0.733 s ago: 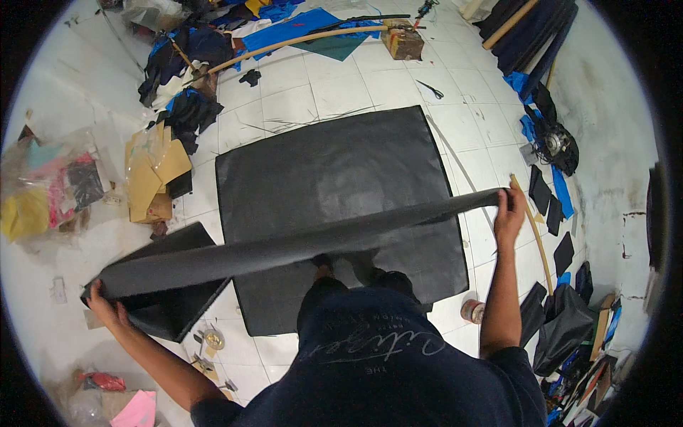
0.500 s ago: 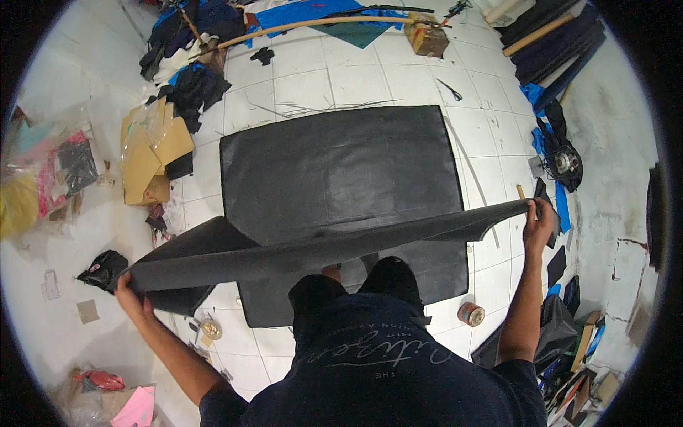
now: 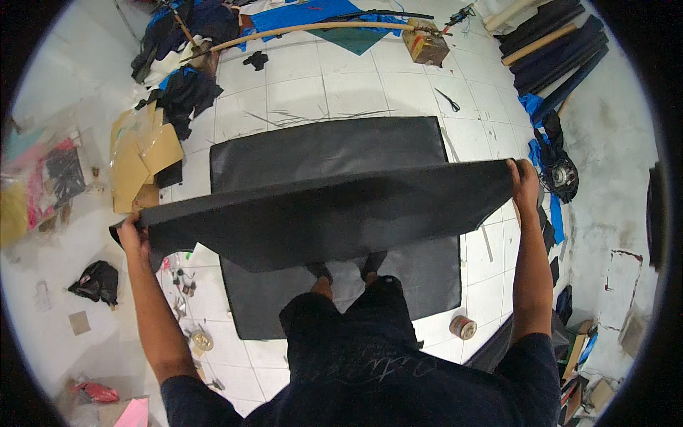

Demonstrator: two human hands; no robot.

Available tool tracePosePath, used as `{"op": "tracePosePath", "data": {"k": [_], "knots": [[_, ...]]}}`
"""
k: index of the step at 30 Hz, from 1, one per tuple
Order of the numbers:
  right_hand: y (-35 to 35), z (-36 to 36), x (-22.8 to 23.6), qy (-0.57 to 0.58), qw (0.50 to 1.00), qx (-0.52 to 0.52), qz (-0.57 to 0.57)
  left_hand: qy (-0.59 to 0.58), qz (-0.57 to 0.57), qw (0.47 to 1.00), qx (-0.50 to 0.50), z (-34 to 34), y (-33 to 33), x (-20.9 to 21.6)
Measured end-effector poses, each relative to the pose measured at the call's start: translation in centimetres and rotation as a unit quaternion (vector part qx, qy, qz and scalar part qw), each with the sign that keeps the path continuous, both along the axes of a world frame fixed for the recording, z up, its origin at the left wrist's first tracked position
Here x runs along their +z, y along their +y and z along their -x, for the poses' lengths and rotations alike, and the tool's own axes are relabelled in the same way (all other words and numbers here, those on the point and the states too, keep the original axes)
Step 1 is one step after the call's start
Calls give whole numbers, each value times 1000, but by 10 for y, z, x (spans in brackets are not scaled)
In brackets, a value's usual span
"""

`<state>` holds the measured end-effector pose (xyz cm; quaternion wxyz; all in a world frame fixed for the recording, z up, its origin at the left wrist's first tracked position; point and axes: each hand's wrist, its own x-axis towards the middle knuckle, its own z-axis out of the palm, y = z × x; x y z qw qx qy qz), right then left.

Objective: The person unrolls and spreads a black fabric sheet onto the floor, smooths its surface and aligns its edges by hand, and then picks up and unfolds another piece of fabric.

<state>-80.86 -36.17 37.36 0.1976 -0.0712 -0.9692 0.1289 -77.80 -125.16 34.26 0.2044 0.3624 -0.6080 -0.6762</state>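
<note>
A wide sheet of black leather-like material [image 3: 334,210] hangs stretched between my two hands, its upper edge nearly straight. My left hand [image 3: 134,238] is closed on its left corner, where a flap droops below the fingers. At the other end my right hand [image 3: 525,186] grips the right corner, slightly higher in the picture. Below the held sheet, a large black rectangular sheet [image 3: 284,313] lies flat on the floor. My feet [image 3: 320,274] stand on this lower sheet. The held one hides its middle.
White floor tiles [image 3: 299,89] surround the sheet. Scissors [image 3: 448,99] lie beyond its far right corner. A round tin [image 3: 463,327] stands near its right edge. Cardboard pieces [image 3: 146,153] lean at the left, fabric rolls [image 3: 558,57] at the far right. A long wooden stick [image 3: 313,28] spans the back.
Both hands have moved the held sheet away from my body and raised it. It now hangs more openly spread, and my feet and more of the near part of the lower sheet show.
</note>
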Motion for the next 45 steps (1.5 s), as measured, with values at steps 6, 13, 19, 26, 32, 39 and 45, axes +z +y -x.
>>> {"op": "tracePosePath", "data": {"k": [6, 13, 19, 26, 32, 39, 45], "knots": [[35, 93, -42, 21, 999, -1, -25, 58, 5, 998, -17, 98, -36, -38], [68, 155, -44, 149, 987, -27, -56, 154, 7, 981, -114, 169, -110, -39], [88, 125, -99, 239, 964, -52, -101, 226, 46, 969, -84, 118, -144, -74], [86, 13, -344, 181, 968, 88, -152, 109, -39, 993, -3, -5, -47, -344], [67, 4, -552, 107, 988, 99, -45, 35, -43, 998, 0, -27, 11, -575], [74, -38, -727, 3, 1000, 20, 13, -112, -151, 981, -53, -67, 54, -796], [43, -73, -782, -58, 997, 3, 42, -150, -153, 976, -50, -105, 52, -850]]}}
